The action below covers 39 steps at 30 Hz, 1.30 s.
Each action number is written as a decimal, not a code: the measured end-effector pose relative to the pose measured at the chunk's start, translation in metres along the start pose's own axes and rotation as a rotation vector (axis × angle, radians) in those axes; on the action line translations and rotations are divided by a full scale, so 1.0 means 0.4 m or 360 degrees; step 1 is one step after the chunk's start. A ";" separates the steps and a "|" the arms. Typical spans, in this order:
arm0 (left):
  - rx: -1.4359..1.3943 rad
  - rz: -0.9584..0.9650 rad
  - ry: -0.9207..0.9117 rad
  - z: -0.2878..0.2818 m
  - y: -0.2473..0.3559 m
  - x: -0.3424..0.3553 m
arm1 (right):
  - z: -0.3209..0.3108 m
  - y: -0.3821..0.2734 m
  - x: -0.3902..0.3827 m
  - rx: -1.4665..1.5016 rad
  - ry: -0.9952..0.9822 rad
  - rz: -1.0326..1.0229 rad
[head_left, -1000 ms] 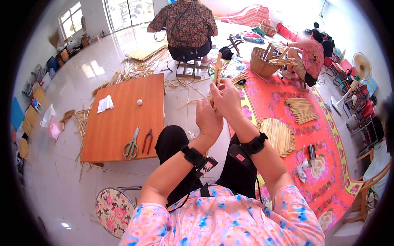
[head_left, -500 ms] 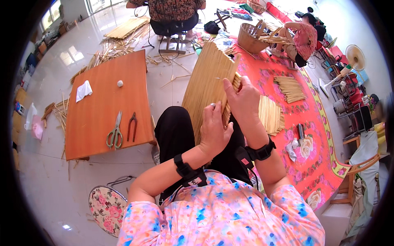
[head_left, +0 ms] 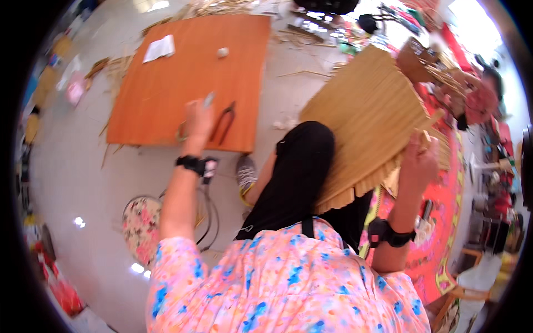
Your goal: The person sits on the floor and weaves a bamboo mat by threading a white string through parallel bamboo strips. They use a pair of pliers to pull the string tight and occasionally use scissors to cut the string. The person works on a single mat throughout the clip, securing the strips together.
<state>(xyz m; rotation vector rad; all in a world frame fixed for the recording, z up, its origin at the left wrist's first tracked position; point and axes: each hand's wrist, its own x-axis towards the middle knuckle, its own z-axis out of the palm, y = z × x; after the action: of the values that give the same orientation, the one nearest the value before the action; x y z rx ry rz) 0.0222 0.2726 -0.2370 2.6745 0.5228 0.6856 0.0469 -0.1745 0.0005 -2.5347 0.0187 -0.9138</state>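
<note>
there, left hand (head_left: 198, 119) on scissors (head_left: 191, 125) (right hand (head_left: 420, 161) gripping woven fan (head_left: 366, 127))

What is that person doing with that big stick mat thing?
The person sits by a low orange table. Their right hand holds up a fan-shaped mat of thin straw-coloured sticks by its edge, resting over their black-trousered knee. Their left hand reaches to the table, right at the scissors with pale handles; the picture is too blurred to tell if it grips them. Dark pliers lie beside them, and a white paper lies farther back.
</note>
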 end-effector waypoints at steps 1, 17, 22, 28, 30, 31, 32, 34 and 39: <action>0.0206 -0.0172 -0.0141 0.015 -0.093 -0.019 | 0.003 -0.006 0.003 -0.0008 0.0039 -0.0031; 0.0473 -0.0439 -0.0516 0.006 -0.201 -0.115 | -0.030 -0.065 -0.001 0.0011 -0.0263 -0.0013; -0.1815 -0.1058 -0.0423 -0.003 -0.213 -0.086 | -0.018 -0.064 -0.003 0.0211 -0.0158 0.0030; -0.3027 -0.0643 -0.0733 -0.146 0.318 -0.054 | -0.025 -0.079 0.014 0.0199 -0.0205 -0.0056; -0.2838 -0.0636 -0.1091 -0.167 0.423 -0.075 | -0.030 -0.086 0.016 0.0173 -0.0229 -0.0067; -0.2778 -0.0569 -0.1228 -0.174 0.468 -0.101 | -0.033 -0.090 0.019 0.0150 -0.0246 -0.0063; -0.2719 -0.0501 -0.1365 -0.182 0.512 -0.126 | -0.035 -0.093 0.024 0.0123 -0.0263 -0.0059; -0.2406 -0.0273 -0.1490 -0.218 0.577 -0.149 | -0.032 -0.083 0.023 0.0070 -0.0270 -0.0100; -0.1940 0.0401 -0.1188 -0.196 0.640 -0.218 | -0.027 -0.071 0.018 0.0036 -0.0267 -0.0174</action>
<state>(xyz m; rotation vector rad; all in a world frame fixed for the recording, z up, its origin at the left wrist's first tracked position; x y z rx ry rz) -0.0214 0.0282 -0.1042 1.6010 -0.3620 -0.0431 0.0422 -0.1544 0.0239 -2.6040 -0.1824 -0.7335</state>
